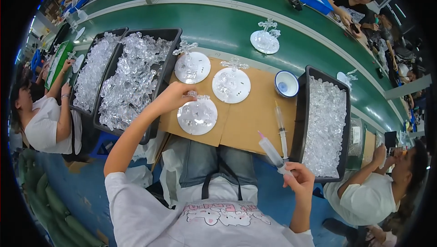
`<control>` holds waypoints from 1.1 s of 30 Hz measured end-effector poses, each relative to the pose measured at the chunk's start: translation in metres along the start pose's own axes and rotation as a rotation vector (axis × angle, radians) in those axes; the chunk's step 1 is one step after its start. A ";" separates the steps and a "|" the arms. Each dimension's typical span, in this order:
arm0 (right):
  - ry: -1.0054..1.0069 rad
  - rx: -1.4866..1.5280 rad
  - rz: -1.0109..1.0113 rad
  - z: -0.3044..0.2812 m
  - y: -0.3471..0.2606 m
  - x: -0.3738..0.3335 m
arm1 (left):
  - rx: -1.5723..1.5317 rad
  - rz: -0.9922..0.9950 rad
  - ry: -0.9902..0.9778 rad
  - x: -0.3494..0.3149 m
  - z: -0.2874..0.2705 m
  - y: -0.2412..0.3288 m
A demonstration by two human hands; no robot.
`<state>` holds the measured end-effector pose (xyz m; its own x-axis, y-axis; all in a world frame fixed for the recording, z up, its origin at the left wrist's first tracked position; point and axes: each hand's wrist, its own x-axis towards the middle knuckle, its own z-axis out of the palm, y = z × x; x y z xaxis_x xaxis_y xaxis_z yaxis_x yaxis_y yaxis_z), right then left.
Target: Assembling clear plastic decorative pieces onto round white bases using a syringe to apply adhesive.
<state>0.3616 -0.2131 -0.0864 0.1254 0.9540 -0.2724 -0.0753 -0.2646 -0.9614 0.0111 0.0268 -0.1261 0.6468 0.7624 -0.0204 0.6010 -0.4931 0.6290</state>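
Note:
My left hand (176, 96) is closed, its fingertips pinching the top of a clear plastic ornament (196, 108) that stands on a round white disc (197, 128). My right hand (300, 178) grips a syringe (271, 150) with a pink tip, held in front of the cardboard's near edge. A second syringe (281, 124), with a yellowish tip, lies on the cardboard (246, 128) close by. Two more white discs, one at the back left (202, 67) and one in the middle (242, 93), carry similar clear ornaments.
Black crates of clear plastic parts stand on the left (175, 42) and right (298, 151). A blue-rimmed white bowl (287, 84) sits beside the right crate. Another disc with an ornament (265, 42) rests on the green conveyor (218, 24). Co-workers sit on both sides and opposite.

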 end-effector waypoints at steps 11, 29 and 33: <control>-0.185 -0.459 -0.220 0.005 -0.078 0.014 | -0.424 -0.120 0.037 0.003 -0.093 0.062; -0.296 -0.778 -0.515 0.025 -0.125 0.006 | -0.442 0.076 -0.018 0.000 -0.136 0.118; -0.299 -0.796 -0.526 0.025 -0.124 0.004 | -0.438 0.066 -0.029 -0.002 -0.138 0.120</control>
<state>0.3463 -0.1726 0.0330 -0.3094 0.9445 0.1107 0.6167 0.2879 -0.7326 0.0174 0.0238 0.0565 0.6939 0.7200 0.0126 0.3066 -0.3112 0.8995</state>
